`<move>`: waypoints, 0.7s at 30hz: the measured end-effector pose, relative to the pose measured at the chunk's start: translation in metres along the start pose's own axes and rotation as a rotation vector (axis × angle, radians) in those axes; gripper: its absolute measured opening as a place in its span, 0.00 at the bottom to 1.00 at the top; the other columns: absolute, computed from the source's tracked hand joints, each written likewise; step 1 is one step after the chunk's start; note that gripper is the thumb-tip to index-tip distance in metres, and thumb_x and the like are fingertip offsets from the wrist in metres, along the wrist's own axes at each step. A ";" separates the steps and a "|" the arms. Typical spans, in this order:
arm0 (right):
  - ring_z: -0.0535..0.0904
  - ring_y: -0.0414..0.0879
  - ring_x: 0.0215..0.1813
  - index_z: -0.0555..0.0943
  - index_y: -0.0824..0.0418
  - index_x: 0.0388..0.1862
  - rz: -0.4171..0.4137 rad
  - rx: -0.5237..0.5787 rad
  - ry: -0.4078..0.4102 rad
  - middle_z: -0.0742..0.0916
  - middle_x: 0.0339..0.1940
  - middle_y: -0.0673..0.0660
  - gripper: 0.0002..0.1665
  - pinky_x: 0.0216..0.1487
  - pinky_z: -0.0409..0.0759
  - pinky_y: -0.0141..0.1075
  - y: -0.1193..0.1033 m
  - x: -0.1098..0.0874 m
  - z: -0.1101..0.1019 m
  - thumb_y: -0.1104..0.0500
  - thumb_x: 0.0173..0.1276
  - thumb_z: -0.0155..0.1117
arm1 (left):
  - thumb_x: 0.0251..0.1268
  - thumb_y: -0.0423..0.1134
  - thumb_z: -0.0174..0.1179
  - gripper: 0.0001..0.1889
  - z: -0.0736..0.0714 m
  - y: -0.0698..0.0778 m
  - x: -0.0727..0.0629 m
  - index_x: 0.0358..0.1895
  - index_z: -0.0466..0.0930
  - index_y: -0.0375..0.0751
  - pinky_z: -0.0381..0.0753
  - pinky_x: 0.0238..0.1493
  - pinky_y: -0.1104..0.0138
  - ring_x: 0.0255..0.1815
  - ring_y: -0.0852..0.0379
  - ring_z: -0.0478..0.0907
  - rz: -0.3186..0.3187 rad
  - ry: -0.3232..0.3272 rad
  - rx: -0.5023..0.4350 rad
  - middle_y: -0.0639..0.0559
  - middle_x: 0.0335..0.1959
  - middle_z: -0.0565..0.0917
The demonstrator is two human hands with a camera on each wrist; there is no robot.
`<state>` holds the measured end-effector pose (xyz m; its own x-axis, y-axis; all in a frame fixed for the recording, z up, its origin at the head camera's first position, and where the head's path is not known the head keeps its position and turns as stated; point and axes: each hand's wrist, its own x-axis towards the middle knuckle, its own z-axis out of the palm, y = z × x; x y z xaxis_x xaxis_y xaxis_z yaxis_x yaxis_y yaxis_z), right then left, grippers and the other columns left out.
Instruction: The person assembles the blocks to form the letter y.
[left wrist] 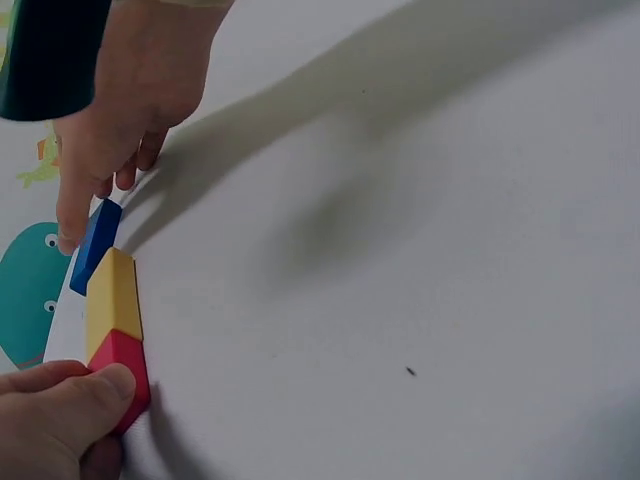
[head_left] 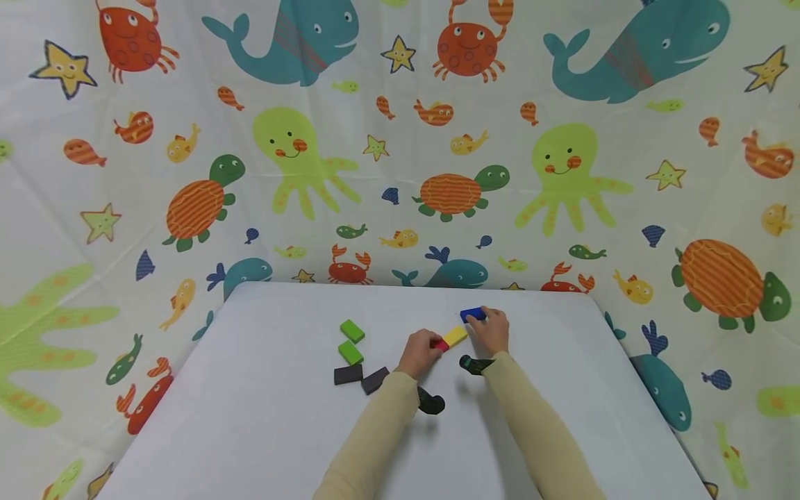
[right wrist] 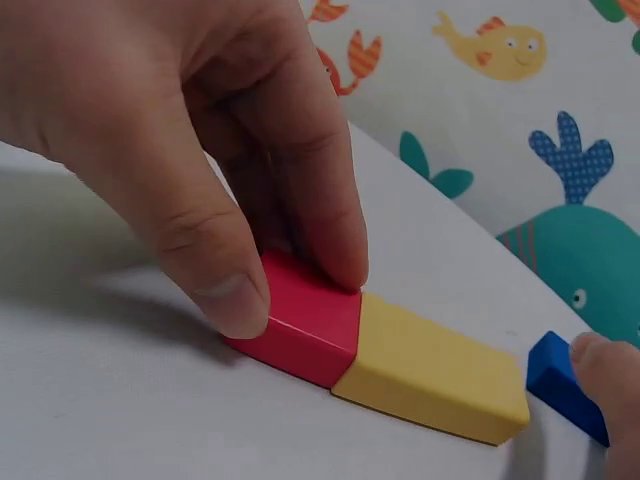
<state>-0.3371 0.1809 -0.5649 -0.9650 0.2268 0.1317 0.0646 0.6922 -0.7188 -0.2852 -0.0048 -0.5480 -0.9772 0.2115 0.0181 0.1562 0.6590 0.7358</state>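
Red block was pinched in your left hand, touching the yellow block. Your right hand gripped the blue block.

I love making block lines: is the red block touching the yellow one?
Touching: the right wrist view shows the red block and yellow block meeting end to end, no gap.

This looks like a tabletop set-up: a white table before a cartoon sea-life cloth (room type unclear).

White table; behind it, white cloth printed with whales, octopuses, turtles.
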 end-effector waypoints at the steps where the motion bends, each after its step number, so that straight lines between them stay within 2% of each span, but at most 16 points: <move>1: 0.66 0.65 0.66 0.73 0.72 0.65 0.017 -0.007 -0.015 0.74 0.63 0.73 0.35 0.68 0.64 0.56 0.000 0.000 0.000 0.50 0.68 0.65 | 0.62 0.32 0.66 0.15 0.000 0.000 0.000 0.51 0.83 0.33 0.78 0.55 0.60 0.45 0.52 0.76 0.000 -0.002 -0.002 0.46 0.45 0.82; 7: 0.65 0.65 0.65 0.72 0.66 0.68 0.090 -0.028 -0.060 0.72 0.66 0.70 0.37 0.66 0.65 0.57 -0.004 0.000 0.004 0.45 0.68 0.64 | 0.62 0.31 0.66 0.15 -0.001 -0.001 -0.001 0.51 0.83 0.33 0.78 0.55 0.60 0.45 0.52 0.76 0.002 -0.003 -0.018 0.46 0.45 0.82; 21: 0.67 0.66 0.62 0.73 0.66 0.67 0.062 -0.111 -0.013 0.74 0.64 0.70 0.37 0.64 0.67 0.58 -0.009 -0.001 0.009 0.46 0.65 0.66 | 0.62 0.30 0.66 0.15 -0.001 0.001 -0.001 0.51 0.83 0.32 0.79 0.54 0.60 0.44 0.53 0.76 -0.013 -0.006 -0.031 0.46 0.44 0.82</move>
<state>-0.3392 0.1683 -0.5642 -0.9615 0.2632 0.0796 0.1515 0.7487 -0.6454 -0.2846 -0.0051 -0.5469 -0.9783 0.2073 0.0050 0.1392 0.6387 0.7568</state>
